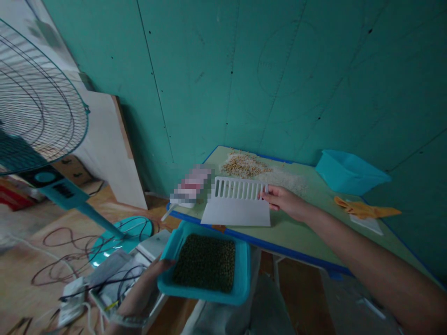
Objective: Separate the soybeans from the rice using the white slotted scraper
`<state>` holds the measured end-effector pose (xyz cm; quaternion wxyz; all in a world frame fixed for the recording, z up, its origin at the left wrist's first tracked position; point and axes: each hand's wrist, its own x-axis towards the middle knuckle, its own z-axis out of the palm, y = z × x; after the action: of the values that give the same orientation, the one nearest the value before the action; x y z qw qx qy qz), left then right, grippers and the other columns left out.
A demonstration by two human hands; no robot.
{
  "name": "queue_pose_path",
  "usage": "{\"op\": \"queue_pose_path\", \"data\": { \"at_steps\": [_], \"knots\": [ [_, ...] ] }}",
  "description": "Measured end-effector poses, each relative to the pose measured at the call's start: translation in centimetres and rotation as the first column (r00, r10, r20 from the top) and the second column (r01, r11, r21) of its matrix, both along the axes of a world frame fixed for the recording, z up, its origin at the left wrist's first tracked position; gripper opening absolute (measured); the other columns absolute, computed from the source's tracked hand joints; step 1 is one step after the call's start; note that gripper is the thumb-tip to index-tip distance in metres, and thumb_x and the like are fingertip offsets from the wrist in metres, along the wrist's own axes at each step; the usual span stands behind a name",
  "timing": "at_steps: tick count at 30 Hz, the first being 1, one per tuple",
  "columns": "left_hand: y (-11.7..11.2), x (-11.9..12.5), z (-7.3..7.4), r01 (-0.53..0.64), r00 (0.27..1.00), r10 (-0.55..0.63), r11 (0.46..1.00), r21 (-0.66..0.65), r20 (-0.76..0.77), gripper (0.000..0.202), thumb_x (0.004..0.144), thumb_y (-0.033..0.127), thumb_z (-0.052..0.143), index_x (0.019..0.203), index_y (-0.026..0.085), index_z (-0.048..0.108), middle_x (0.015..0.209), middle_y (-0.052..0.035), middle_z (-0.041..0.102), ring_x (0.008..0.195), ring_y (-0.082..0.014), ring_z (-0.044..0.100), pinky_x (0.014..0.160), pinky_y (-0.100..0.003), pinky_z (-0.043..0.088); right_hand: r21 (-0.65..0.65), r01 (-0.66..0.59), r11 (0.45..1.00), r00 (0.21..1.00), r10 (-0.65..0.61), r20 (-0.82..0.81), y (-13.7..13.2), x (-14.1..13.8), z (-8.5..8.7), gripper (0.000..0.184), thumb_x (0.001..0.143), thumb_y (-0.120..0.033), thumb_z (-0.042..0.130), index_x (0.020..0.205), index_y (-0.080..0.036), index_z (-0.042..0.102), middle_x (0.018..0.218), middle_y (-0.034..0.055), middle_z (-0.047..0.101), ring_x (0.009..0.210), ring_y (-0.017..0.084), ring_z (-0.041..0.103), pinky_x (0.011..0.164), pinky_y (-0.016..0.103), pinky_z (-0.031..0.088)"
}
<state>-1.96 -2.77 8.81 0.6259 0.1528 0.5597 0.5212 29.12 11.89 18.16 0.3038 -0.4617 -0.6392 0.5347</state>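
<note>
My left hand (153,279) grips the left rim of a turquoise plastic basin (202,296), which hangs just in front of the table's near edge. A layer of small dark green beans (204,265) covers its floor, paler at the right side. My right hand (284,201) is closed on the right end of a white scraper (235,212) with a row of slots along its upper part. The scraper's straight edge lies near the table edge, above the basin. Behind it are a pile of tan beans (244,164) and a spread of whitish grains (288,179).
On the table (307,235), a turquoise bin (352,172) and an orange cloth (366,208) lie at the right. A blurred-out pinkish object (193,184) lies at the left corner. A standing fan (63,186), cables and a box of items stand on the left. A green wall closes the back.
</note>
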Motion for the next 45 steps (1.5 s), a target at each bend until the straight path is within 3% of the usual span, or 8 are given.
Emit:
{"op": "queue_pose_path", "data": {
  "at_steps": [5, 12, 17, 25, 28, 31, 38, 45],
  "knots": [
    [-0.2, 0.6, 0.4, 0.107, 0.994, -0.107, 0.992, 0.06, 0.005, 0.026, 0.066, 0.03, 0.071, 0.09, 0.018, 0.076, 0.083, -0.0041, 0.08, 0.091, -0.035, 0.07, 0.075, -0.041, 0.058, 0.084, 0.179, 0.98, 0.982, -0.174, -0.067, 1.2, 2.2, 0.0, 0.039, 0.064, -0.053, 0.066, 0.078, -0.018, 0.053, 0.069, -0.0028, 0.048, 0.047, 0.005, 0.028, 0.047, 0.026, 0.018],
    [-0.2, 1.5, -2.1, 0.099, 0.993, -0.102, 0.994, 0.047, 0.065, 0.04, 0.066, 0.029, 0.072, 0.105, 0.02, 0.072, 0.102, -0.0046, 0.077, 0.109, -0.0357, 0.062, 0.09, -0.041, 0.053, 0.143, 0.375, 0.916, 0.925, -0.359, -0.126, 4.0, 5.4, -1.5, 0.042, 0.061, -0.055, 0.066, 0.077, -0.02, 0.05, 0.062, -0.0049, 0.043, 0.047, 0.006, 0.023, 0.046, 0.025, 0.014],
    [-0.3, 1.7, -3.3, 0.139, 0.985, -0.146, 0.987, 0.078, 0.09, 0.031, 0.072, 0.025, 0.068, 0.102, 0.019, 0.073, 0.108, -0.0032, 0.076, 0.12, -0.03, 0.054, 0.101, -0.035, 0.044, 0.128, 0.386, 0.914, 0.92, -0.369, -0.133, 4.4, 5.1, -2.5, 0.036, 0.065, -0.052, 0.064, 0.076, -0.02, 0.051, 0.057, -0.0059, 0.041, 0.046, 0.006, 0.026, 0.045, 0.023, 0.018],
    [0.2, 2.8, -3.0, 0.194, 0.976, -0.201, 0.977, 0.084, 0.087, 0.02, 0.074, 0.023, 0.066, 0.092, 0.022, 0.075, 0.116, 0.0022, 0.072, 0.127, -0.0257, 0.047, 0.108, -0.032, 0.034, 0.057, 0.412, 0.909, 0.905, -0.401, -0.146, 4.3, 4.5, -2.7, 0.015, 0.076, -0.033, 0.06, 0.076, -0.019, 0.054, 0.068, -0.0008, 0.054, 0.058, 0.01, 0.047, 0.051, 0.022, 0.032],
    [0.4, 3.3, -2.5, 0.203, 0.975, -0.208, 0.977, 0.071, 0.074, 0.016, 0.072, 0.024, 0.068, 0.086, 0.023, 0.076, 0.11, 0.0019, 0.075, 0.125, -0.0282, 0.049, 0.107, -0.036, 0.036, 0.03, 0.399, 0.916, 0.91, -0.392, -0.138, 4.2, 4.5, -2.7, 0.012, 0.077, -0.028, 0.06, 0.073, -0.018, 0.055, 0.066, -0.0011, 0.053, 0.053, 0.008, 0.044, 0.05, 0.021, 0.031],
    [0.5, 3.6, -1.9, 0.191, 0.975, -0.196, 0.98, 0.05, 0.106, 0.027, 0.067, 0.027, 0.071, 0.094, 0.023, 0.075, 0.099, -0.0011, 0.079, 0.118, -0.0342, 0.056, 0.101, -0.045, 0.043, 0.025, 0.394, 0.919, 0.912, -0.387, -0.139, 4.1, 4.7, -2.8, 0.014, 0.077, -0.029, 0.061, 0.072, -0.018, 0.055, 0.062, -0.0028, 0.05, 0.048, 0.006, 0.037, 0.046, 0.021, 0.027],
    [0.3, 3.1, -2.3, 0.16, 0.98, -0.168, 0.984, 0.082, 0.105, 0.034, 0.071, 0.024, 0.068, 0.104, 0.02, 0.072, 0.107, -0.0017, 0.076, 0.12, -0.0297, 0.054, 0.102, -0.034, 0.041, 0.062, 0.398, 0.915, 0.909, -0.384, -0.16, 4.7, 4.7, -2.1, 0.018, 0.082, -0.035, 0.058, 0.076, -0.018, 0.053, 0.058, -0.0054, 0.043, 0.042, 0.004, 0.028, 0.042, 0.021, 0.019],
    [-0.1, 3.2, -1.6, 0.218, 0.966, -0.229, 0.971, 0.099, 0.119, 0.04, 0.069, 0.026, 0.068, 0.108, 0.019, 0.07, 0.096, -0.004, 0.079, 0.11, -0.0343, 0.062, 0.094, -0.043, 0.049, 0.026, 0.35, 0.936, 0.934, -0.347, -0.084, 7.7, 1.8, -0.3, 0.011, 0.089, -0.02, 0.05, 0.08, -0.015, 0.056, 0.057, -0.0057, 0.047, 0.042, 0.003, 0.034, 0.042, 0.019, 0.024]
  ]
}}
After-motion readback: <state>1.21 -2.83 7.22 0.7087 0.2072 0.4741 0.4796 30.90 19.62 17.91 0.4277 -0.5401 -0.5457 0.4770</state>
